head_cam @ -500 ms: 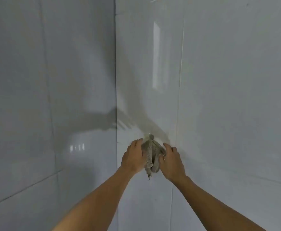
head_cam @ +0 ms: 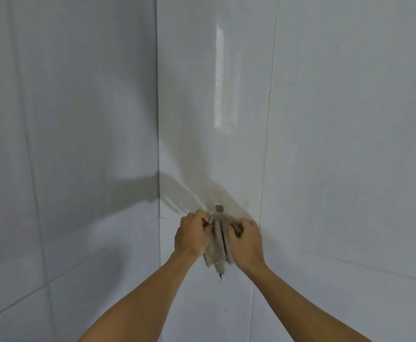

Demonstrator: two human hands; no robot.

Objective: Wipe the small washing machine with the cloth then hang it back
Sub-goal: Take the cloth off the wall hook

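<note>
The washing machine is out of view. The hook (head_cam: 219,208) on the tiled wall (head_cam: 325,119) is partly covered by the cloth (head_cam: 217,245) hanging below it at 6 o'clock. The left hand (head_cam: 192,236) and right hand (head_cam: 245,243), fingers curled, pinch its upper edges.

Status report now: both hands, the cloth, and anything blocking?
Left hand and right hand both gripping cloth. Cloth hangs below wall hook. Nothing in the way.
</note>
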